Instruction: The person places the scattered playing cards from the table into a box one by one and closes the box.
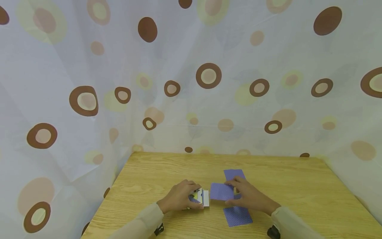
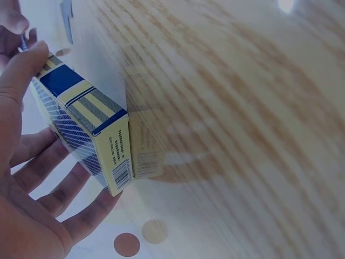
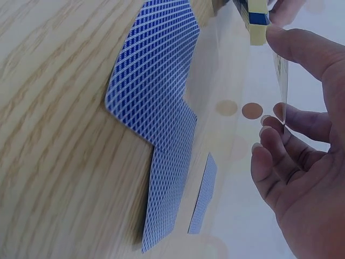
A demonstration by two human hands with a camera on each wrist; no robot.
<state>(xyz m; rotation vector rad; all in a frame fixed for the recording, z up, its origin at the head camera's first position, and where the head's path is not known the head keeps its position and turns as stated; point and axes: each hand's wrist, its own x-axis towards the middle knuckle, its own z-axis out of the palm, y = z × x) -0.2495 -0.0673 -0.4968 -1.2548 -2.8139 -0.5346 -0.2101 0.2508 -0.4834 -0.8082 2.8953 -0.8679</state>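
Observation:
My left hand (image 1: 181, 196) grips a playing card box (image 2: 83, 110), thumb along one narrow side and fingers around the other. The box is cream and blue with a barcode on its end, and its flap (image 1: 206, 198) stands out toward the right. In my right hand (image 1: 252, 196) is a blue-patterned playing card (image 1: 221, 192), pinched by its edges between thumb and fingers, just right of the flap. The right wrist view shows this card (image 3: 282, 81) nearly edge-on, close to the box.
Below and beyond my right hand, several blue-backed cards lie on the wooden table (image 1: 161, 166): a far card (image 1: 234, 173), a near card (image 1: 237, 217) and another overlapping it. A spotted curtain (image 1: 179, 109) hangs behind the table and along its sides.

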